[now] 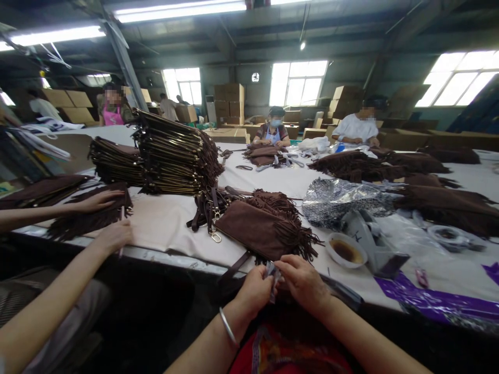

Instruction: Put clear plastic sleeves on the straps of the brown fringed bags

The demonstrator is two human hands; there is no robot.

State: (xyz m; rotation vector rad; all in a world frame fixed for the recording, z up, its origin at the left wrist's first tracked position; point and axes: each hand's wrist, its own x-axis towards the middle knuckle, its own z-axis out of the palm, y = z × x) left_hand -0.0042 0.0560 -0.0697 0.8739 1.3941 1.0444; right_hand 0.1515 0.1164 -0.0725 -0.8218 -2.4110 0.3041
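My left hand [255,288], with a silver bangle at its wrist, pinches a small greyish wrapped piece [272,270] whose kind I cannot make out. On the other side of that piece, the fingers of my right hand [302,280] close on it too. Just beyond both hands lies a brown fringed bag [253,228] at the table's near edge, its fringe pointing right. Dark straps with gold metal clasps [215,236] are bunched at its left. A dark strap [234,270] hangs over the edge beside my left hand.
Tall stacks of brown zipped bags [171,156] stand at left. A co-worker's hands [117,234] work over a fringed bag there. To my right are a bowl of brown liquid [346,249], a grey tape dispenser [374,244] and purple plastic [436,298]. Other people sit across the table.
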